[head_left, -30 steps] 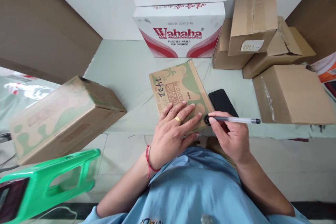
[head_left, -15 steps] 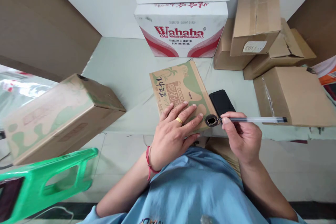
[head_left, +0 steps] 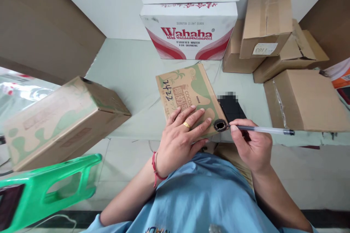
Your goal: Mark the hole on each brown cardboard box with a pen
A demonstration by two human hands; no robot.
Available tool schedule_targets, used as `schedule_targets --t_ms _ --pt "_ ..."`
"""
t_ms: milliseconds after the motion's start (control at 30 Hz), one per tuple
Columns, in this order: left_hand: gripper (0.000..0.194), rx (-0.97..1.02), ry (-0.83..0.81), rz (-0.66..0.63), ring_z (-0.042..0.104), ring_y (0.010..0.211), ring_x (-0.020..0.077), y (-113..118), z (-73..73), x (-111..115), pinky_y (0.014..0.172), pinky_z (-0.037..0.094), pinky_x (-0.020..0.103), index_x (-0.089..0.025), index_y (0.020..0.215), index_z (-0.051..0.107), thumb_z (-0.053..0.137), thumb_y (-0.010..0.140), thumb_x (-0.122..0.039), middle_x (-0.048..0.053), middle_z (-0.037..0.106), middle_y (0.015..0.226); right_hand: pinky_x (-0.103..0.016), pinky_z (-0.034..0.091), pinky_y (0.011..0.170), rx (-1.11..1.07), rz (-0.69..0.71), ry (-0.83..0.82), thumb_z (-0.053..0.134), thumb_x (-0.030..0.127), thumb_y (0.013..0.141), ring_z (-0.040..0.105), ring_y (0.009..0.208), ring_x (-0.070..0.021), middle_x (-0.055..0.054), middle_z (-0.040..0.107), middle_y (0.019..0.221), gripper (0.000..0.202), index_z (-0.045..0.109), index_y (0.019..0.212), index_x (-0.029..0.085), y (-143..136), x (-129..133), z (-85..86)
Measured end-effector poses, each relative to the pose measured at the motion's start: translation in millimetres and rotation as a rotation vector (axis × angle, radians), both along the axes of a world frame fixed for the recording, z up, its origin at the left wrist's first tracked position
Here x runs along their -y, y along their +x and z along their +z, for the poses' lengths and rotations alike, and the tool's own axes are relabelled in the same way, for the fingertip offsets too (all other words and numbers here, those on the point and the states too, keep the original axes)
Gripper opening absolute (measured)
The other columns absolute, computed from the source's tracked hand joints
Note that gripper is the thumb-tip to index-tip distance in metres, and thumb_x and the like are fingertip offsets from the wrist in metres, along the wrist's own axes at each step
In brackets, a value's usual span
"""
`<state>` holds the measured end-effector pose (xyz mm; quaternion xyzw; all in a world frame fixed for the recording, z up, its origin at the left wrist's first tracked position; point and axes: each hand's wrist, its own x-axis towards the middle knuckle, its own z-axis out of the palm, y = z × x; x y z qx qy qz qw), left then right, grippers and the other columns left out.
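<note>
A cardboard box (head_left: 191, 83) with green print and handwritten digits lies on the pale green tabletop (head_left: 123, 65). My left hand (head_left: 183, 133) rests flat on it, fingers spread, a gold ring on one finger. At the box's near right corner is a hole with a blackened rim (head_left: 220, 125). My right hand (head_left: 253, 145) pinches a pen (head_left: 265, 129), its tip beside that rim and its dark end pointing right. Just behind my right hand lies a black phone (head_left: 232, 107), partly covered by the fingers.
A white and red water carton (head_left: 191, 36) stands at the back. Several brown boxes (head_left: 314, 98) are piled on the right. Another printed box (head_left: 68, 120) sits at the left edge, above a green plastic stool (head_left: 35, 182).
The far end of the pen has dropped toward me and slightly left, with a small turn of my right hand. My left hand and the box have stayed in place.
</note>
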<state>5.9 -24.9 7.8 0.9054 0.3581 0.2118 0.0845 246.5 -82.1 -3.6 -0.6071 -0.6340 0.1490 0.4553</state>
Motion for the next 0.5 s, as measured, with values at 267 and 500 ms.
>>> schedule_targets --t_ms 267,500 --pt "0.045 -0.006 -0.011 -0.002 0.057 0.151 0.035 -1 0.3 0 0.129 0.035 0.053 -0.027 0.147 0.071 0.065 0.108 -0.049 0.008 0.068 0.158 -0.025 0.059 0.072 -0.03 0.153 -0.012 0.066 0.023 0.104 0.075 0.076 -0.0146 0.0 0.081 0.092 0.01 0.075 0.109 0.023 -11 1 4.7" --pt "0.044 0.001 0.002 -0.009 0.057 0.151 0.0347 -1 -0.8 0 0.129 0.034 0.053 -0.026 0.147 0.07 0.067 0.107 -0.045 0.007 0.067 0.159 -0.027 0.041 0.054 0.004 -0.277 -0.28 0.068 0.06 0.101 0.054 0.051 -0.0143 0.003 0.059 0.057 0.042 0.074 0.082 0.023 33 7 3.5"
